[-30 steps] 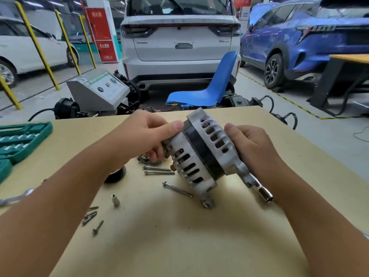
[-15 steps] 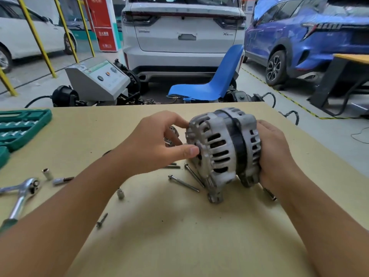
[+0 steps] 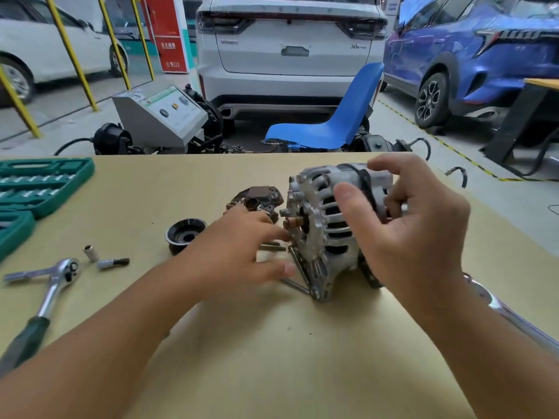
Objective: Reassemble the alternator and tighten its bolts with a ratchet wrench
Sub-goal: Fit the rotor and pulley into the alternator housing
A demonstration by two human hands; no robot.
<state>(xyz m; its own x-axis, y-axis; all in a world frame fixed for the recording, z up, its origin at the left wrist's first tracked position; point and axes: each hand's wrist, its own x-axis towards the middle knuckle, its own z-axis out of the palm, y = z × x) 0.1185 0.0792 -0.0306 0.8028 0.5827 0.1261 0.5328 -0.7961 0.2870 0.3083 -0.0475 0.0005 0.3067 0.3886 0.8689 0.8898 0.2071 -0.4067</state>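
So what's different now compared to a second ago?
The alternator was lifted and tilted; it now rests on the table. The left hand let go and reaches toward the bolts. The right hand still steadies it. The ratchet wrench lies untouched.

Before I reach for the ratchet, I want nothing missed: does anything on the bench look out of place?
Nothing looks damaged or spilled. Parts are still off the alternator: the black pulley and brown rectifier piece lie beside it, and long bolts lie loose by its base.
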